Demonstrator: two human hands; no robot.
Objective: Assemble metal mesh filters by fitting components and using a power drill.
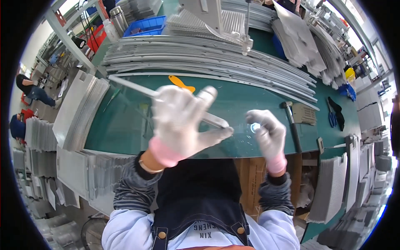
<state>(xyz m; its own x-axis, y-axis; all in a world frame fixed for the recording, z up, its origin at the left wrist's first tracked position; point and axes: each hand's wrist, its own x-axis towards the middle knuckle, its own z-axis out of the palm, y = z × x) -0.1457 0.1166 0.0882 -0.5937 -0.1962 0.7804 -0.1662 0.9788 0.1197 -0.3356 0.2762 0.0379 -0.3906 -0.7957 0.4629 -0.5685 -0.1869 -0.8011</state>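
The blurred left hand (177, 118) partly hides a pale strip (132, 86).

A steel flask (118, 19) stands between a white bottle (110, 31) and blue tray (156, 21).

The strip (132, 86) is pale grey, the gloves (177, 118) white with pink cuffs (164, 153).

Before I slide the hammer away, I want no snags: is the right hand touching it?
Apart. The head view shows a strip of green tabletop between the right hand and the hammer.
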